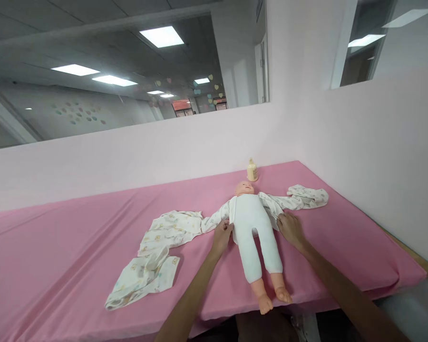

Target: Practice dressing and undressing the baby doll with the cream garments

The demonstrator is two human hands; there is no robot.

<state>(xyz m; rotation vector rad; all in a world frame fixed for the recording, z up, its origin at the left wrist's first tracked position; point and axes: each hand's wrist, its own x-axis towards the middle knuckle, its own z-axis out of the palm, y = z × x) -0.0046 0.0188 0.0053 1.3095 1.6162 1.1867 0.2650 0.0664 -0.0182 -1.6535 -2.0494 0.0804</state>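
Note:
A baby doll [252,213] with a white cloth body lies on its back, head toward the wall and feet at the table's front edge. A patterned white baby shirt [219,216] is spread open under it, with its sleeves over the doll's arms. My left hand [221,236] is closed on the shirt's edge beside the doll's left-hand side in view. On the other side, my right hand [289,227] pinches the opposite front edge of the shirt. The doll's hands are hidden in the cloth.
A pink sheet [92,237] covers the table. Patterned baby clothes [146,275] lie to the left, and more bunched patterned cloth [308,196] to the right. A cream pump bottle [252,171] stands behind the doll's head, near the wall [164,156].

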